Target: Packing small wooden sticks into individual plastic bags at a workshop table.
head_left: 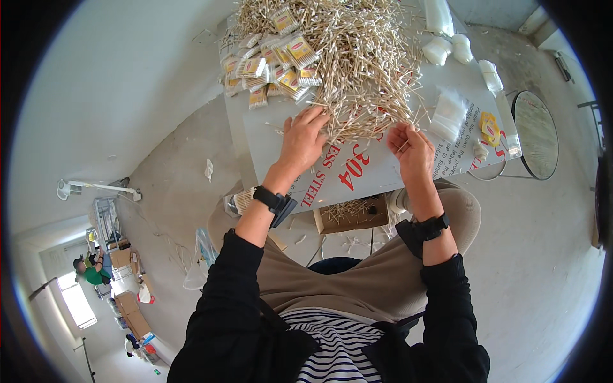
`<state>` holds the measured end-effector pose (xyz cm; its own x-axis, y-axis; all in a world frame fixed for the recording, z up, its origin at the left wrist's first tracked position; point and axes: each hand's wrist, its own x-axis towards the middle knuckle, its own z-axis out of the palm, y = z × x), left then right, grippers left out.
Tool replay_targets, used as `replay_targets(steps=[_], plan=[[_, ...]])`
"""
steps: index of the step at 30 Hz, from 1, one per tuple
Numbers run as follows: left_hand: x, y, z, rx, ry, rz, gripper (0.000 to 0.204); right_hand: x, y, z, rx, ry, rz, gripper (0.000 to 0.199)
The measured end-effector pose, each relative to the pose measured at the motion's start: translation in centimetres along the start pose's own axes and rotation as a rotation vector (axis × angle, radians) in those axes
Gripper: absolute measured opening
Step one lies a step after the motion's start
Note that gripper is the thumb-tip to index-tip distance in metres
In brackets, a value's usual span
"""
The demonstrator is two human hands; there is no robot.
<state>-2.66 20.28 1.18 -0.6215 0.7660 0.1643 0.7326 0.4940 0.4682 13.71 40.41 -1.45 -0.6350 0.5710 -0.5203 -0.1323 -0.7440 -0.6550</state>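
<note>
A big heap of loose cotton swabs (pixel 357 57) covers the far part of a grey sheet-covered table (pixel 268 137). My left hand (pixel 303 137) lies palm down at the heap's near edge, fingers spread over the swabs. My right hand (pixel 408 145) is curled at the heap's right near edge and pinches a few swabs between its fingers. Several small filled swab packets (pixel 274 67) with yellow labels lie piled to the left of the heap. A stack of empty clear bags (pixel 450 112) lies to the right of my right hand.
White plastic rolls and bags (pixel 450 48) lie at the table's far right. A round mirror-like disc (pixel 535 134) stands beside the table. Under the table a cardboard box (pixel 351 214) holds swabs. A person in green (pixel 92 273) sits far off by boxes.
</note>
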Motion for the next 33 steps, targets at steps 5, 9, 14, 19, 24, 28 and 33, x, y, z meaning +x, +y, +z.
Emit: replay_targets(steps=[5,9,14,19,24,28,33], plan=[[2.7,1.2,-0.4,0.070,0.125,0.033,0.016,-0.2,-0.3,0.0,-0.007,-0.084,0.047,0.024],[7.7,2.5,2.0,0.059,0.193,0.130,0.008,-0.5,-0.3,1.1,-0.052,-0.117,0.116,0.025],[9.3,2.1,4.1,0.174,0.124,0.026,0.006,-0.9,-0.7,2.1,-0.053,-0.134,0.145,0.019],[9.1,2.5,1.9,-0.179,0.282,0.022,0.005,-0.7,-0.8,1.9,-0.073,-0.158,0.147,0.019],[6.0,5.6,-0.6,-0.190,0.260,0.067,0.008,-1.1,-0.2,2.8,-0.115,-0.216,0.024,0.025],[2.0,8.5,1.1,-0.165,0.073,0.178,0.003,-1.8,0.4,3.5,-0.062,-0.285,-0.002,0.025],[2.2,6.8,0.8,0.089,0.088,0.159,0.018,-0.4,0.6,1.6,-0.089,-0.196,-0.028,0.023]])
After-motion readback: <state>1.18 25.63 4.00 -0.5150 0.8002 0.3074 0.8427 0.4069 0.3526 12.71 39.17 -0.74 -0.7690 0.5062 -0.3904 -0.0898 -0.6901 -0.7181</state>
